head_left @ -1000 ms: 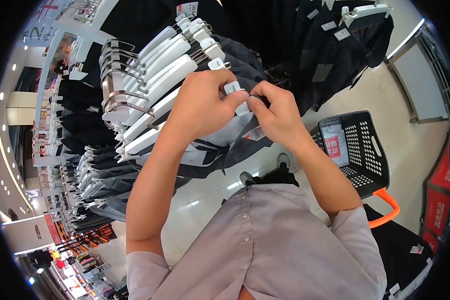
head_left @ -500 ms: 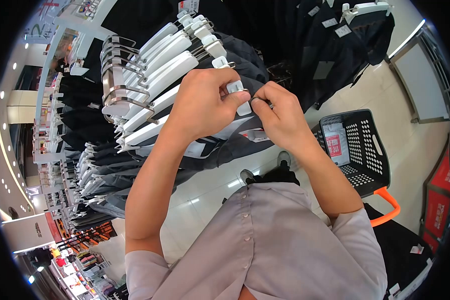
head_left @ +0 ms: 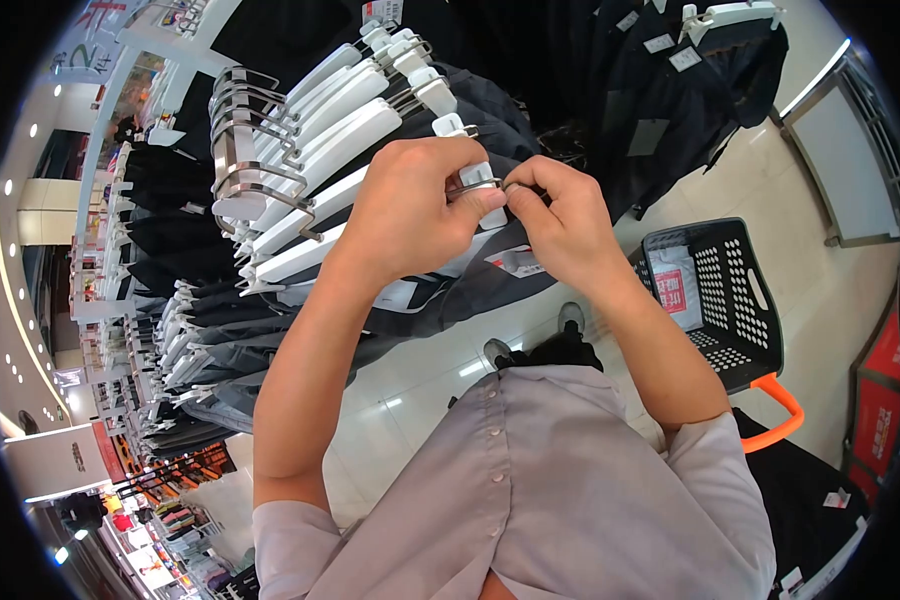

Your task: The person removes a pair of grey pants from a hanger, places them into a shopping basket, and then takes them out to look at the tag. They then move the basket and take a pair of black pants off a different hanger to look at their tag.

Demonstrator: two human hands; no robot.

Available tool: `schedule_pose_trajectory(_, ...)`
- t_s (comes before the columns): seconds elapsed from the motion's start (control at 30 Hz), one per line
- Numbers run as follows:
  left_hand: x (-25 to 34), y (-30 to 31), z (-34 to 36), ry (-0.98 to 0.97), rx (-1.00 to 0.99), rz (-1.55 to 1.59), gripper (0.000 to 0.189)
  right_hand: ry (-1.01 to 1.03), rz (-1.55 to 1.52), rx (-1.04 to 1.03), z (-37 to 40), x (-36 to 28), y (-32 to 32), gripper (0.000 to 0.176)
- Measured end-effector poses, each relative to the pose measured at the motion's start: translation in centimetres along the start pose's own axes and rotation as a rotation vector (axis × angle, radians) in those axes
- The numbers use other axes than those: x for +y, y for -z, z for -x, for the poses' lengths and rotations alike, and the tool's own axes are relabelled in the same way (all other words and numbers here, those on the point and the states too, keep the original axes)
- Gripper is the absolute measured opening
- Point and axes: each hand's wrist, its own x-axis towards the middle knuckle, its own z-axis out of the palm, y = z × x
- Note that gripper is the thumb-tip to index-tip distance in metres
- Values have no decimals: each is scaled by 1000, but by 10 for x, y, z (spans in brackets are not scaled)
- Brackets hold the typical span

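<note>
My left hand [head_left: 415,205] is closed on the thin metal bar of a white clip hanger [head_left: 315,225], thumb pressed beside its white clip [head_left: 478,178]. My right hand [head_left: 565,215] pinches right at the end of that bar, thumb against forefinger; what lies between these fingertips is too small to make out. Dark grey trousers [head_left: 460,305] with a white and red tag [head_left: 515,262] hang below both hands. More white clip hangers [head_left: 335,145] with dark garments are lined up behind, their metal hooks [head_left: 260,190] over a rail end.
A black perforated shopping basket [head_left: 735,300] with an orange handle [head_left: 775,415] stands on the tiled floor to the right. Black garments [head_left: 650,110] hang at the far right. Further racks [head_left: 160,220] run along the left, and red boxes [head_left: 878,410] stand at the right edge.
The metal bar end shows more plainly between my hands, and my right fingers have shifted slightly at it. The whole view has moved a little; both hands stay at the same hanger.
</note>
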Motion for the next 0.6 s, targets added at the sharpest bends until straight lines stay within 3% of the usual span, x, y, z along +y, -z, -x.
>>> schedule_pose_trajectory(0.4,-1,-1,5,-75,34,-9,28,83,-15,-105,2,-4,12,7)
schedule_pose_trajectory(0.6,-4,-2,5,-123,87,-67,28,10,-58,-6,-3,4,-1,6)
